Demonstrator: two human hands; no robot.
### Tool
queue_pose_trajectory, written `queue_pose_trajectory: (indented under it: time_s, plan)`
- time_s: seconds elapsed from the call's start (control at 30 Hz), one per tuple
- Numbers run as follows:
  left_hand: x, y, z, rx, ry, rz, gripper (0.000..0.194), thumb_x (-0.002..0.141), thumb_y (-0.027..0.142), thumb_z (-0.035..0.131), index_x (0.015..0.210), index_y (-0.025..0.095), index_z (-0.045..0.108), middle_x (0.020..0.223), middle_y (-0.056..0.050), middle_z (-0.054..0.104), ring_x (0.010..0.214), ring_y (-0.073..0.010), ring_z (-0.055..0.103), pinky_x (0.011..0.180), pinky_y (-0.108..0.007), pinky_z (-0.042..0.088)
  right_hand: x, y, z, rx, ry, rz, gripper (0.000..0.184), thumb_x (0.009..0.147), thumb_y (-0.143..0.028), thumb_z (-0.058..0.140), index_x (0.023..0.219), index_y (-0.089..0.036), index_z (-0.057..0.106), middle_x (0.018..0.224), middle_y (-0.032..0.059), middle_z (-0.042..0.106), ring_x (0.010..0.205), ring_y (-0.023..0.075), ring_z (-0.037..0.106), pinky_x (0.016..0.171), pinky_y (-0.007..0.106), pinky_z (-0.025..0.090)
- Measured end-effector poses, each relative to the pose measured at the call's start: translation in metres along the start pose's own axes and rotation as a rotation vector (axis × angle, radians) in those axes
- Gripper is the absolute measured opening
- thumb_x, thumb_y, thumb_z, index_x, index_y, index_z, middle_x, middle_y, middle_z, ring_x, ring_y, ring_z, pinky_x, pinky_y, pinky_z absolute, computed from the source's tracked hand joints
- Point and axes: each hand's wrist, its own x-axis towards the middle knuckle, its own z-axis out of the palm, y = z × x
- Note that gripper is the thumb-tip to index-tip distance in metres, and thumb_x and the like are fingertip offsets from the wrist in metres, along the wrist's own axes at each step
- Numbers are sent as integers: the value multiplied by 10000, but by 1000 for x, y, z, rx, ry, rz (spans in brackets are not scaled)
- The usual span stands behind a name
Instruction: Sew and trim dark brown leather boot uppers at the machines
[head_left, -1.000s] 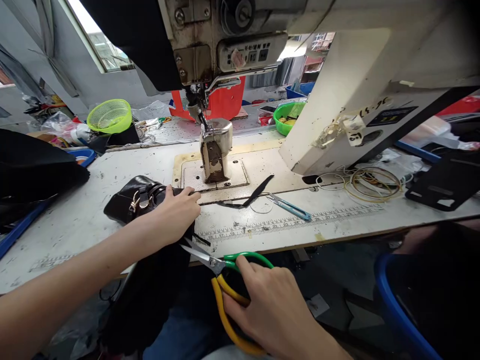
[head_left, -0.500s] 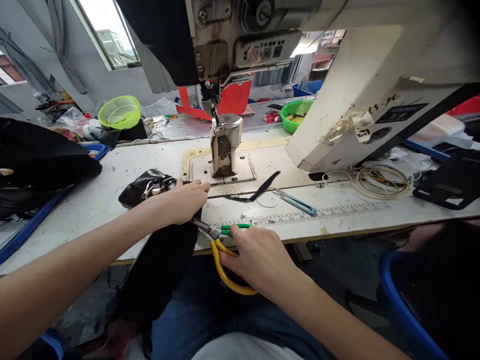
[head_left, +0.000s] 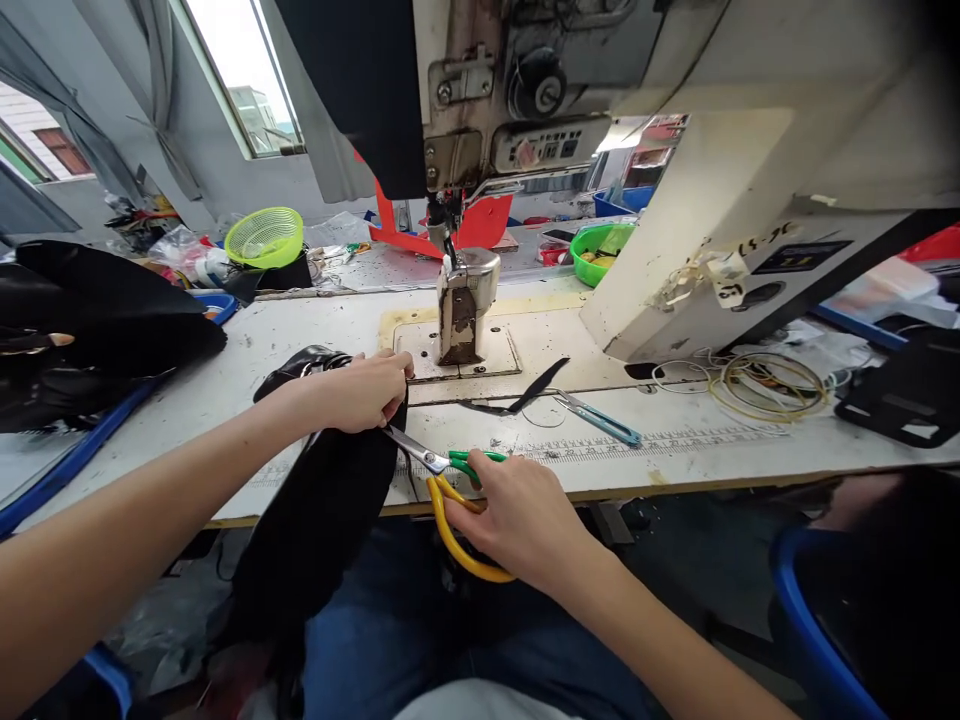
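My left hand is closed on a black boot, whose shiny foot end lies on the table while its long soft shaft hangs over the front edge. In my right hand is a pair of scissors with one yellow and one green handle loop. The scissor blades point left, their tips against the boot's edge just under my left fingers; the tips themselves are partly hidden. Right of them lie a narrow black strip and blue-handled tweezers or snips.
Behind my hands stands the sewing machine post, with the machine head above it. A ruler scale runs along the table front. Coiled cord lies at right. More black pieces fill a blue bin at left; a green basket stands behind.
The view has shifted slightly. My left hand has turned and its fingers are more curled on the boot; the scissors stay at its edge with the blades looking more closed.
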Motion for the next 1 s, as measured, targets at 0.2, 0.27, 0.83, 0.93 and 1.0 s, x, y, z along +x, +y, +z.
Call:
queue_pose_trajectory:
  time_s: [0.2, 0.27, 0.83, 0.93, 1.0]
  plan:
    - [2, 1, -1, -65, 2, 23, 173, 723, 10, 604, 660, 157, 669, 1256, -91, 503, 1257, -292, 470, 1063, -416, 417, 18, -13, -2, -9, 4, -24, 250, 854, -438, 613, 813, -192, 637, 723, 69, 713, 682, 253, 695, 513, 305, 167]
    - [1, -1, -2, -94, 17, 23, 167, 731, 9, 615, 650, 150, 655, 1260, -95, 501, 1253, -286, 479, 1063, -401, 417, 24, -14, -1, -9, -5, -45, 228, 840, -420, 639, 804, -194, 647, 742, 69, 722, 705, 258, 705, 513, 308, 163]
    - [-17, -21, 3, -378, 302, 50, 81, 833, 237, 613, 792, 209, 676, 1286, -74, 521, 1261, -278, 528, 1086, -415, 422, 32, -32, 8, 63, 25, -16, 272, 865, -451, 622, 823, -188, 677, 771, 82, 728, 754, 284, 717, 551, 302, 328]
    - [-21, -20, 5, -393, 345, 51, 99, 837, 263, 598, 784, 214, 665, 1252, -77, 543, 1273, -286, 521, 1040, -407, 457, 35, -42, 9, 95, 30, -6, 281, 868, -448, 615, 864, -179, 695, 781, 90, 734, 776, 289, 723, 578, 309, 389]
    - [-22, -19, 6, -396, 362, 61, 116, 851, 279, 586, 786, 218, 661, 1256, -76, 547, 1287, -280, 513, 989, -379, 491, 39, -49, 8, 114, 29, -18, 269, 877, -429, 617, 877, -175, 706, 794, 97, 739, 807, 281, 728, 602, 305, 419]
